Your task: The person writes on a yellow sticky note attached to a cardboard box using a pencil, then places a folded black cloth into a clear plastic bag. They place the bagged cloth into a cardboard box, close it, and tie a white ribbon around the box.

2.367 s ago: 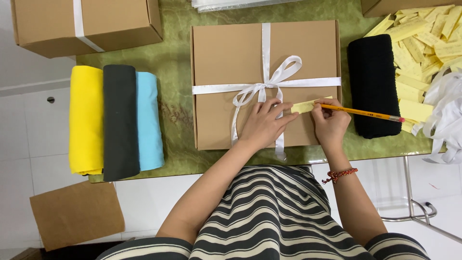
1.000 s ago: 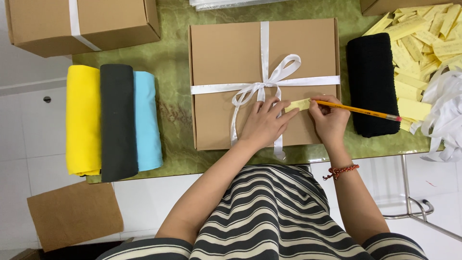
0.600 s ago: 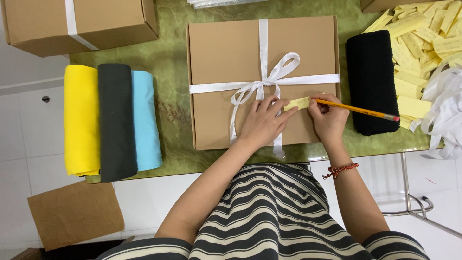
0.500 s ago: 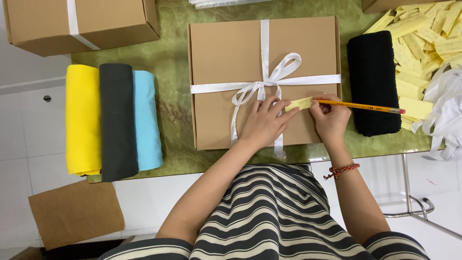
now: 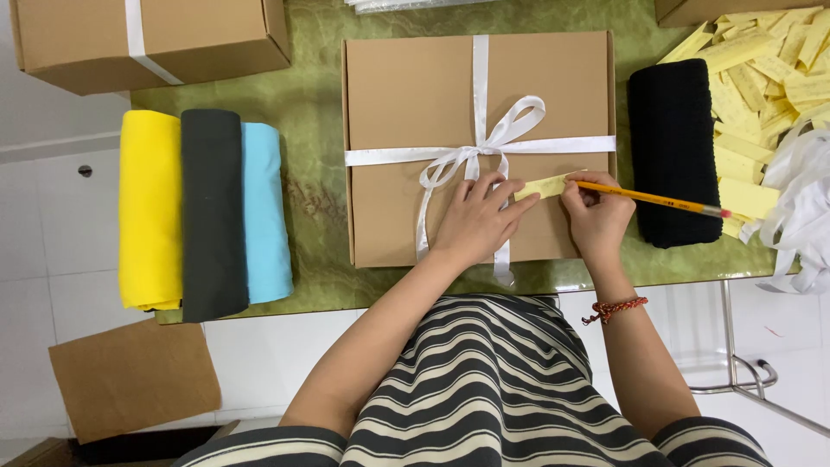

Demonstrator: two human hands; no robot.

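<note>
A flat brown cardboard box tied with a white ribbon bow lies on the green table. A small yellow paper strip rests on its lid. My left hand lies flat on the lid, fingertips pressing the strip's left end. My right hand holds an orange pencil with its tip at the strip's right end.
Yellow, dark grey and light blue folded cloths lie left of the box. A black cloth roll, a pile of yellow strips and white ribbon lie right. Another ribboned box sits top left. Cardboard sheet on floor.
Both hands stay on the box lid with the strip and pencil; only slight shifts of the pencil and view are visible.
</note>
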